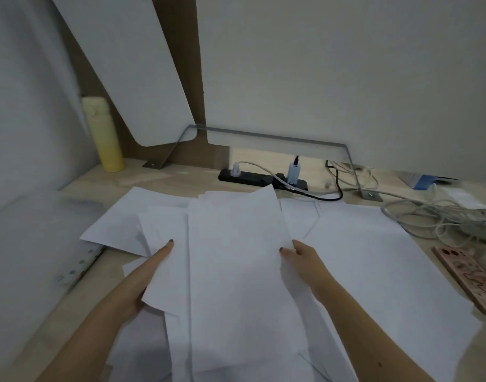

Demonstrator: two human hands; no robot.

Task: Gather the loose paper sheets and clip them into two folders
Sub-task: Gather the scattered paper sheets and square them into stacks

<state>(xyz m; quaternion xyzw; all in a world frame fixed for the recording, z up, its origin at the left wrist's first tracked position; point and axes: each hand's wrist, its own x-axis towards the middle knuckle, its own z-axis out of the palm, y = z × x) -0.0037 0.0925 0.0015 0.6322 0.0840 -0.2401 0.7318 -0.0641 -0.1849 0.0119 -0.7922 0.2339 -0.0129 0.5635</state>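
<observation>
1. Overhead at a pale wooden desk [164, 175], a person's two bare hands are holding a bundle of sheets [236, 271] just above the clutter, its far edge tipping up towards the wall.
2. The left hand [151, 274] is gripping the bundle's left side, with the thumb lying on top of an outer sheet and the fingers tucked out of sight beneath.
3. The right hand [302, 257] is pinching the bundle's right edge, with the thumb pressing on the top face while the other fingers are curling behind the paper.
4. More loose sheets [374, 257] are lying spread across the desk under and around the bundle, overlapping at odd angles. The largest patch is stretching off to the right of the right forearm, and others are fanning out to the left.
5. A yellow bottle [102, 133] is standing upright at the back left corner, beside a white board [126, 64] leaning against the wall.
6. A black power strip [261, 181] is lying along the back of the desk just beyond the papers, with two white plugs sitting in it, under a grey metal rail [264, 136].
7. Grey and white cables [429, 213] are trailing in a tangle at the right, near a phone [470, 279] in a pink case lying flat at the desk's right edge, just beside the outermost sheet.
</observation>
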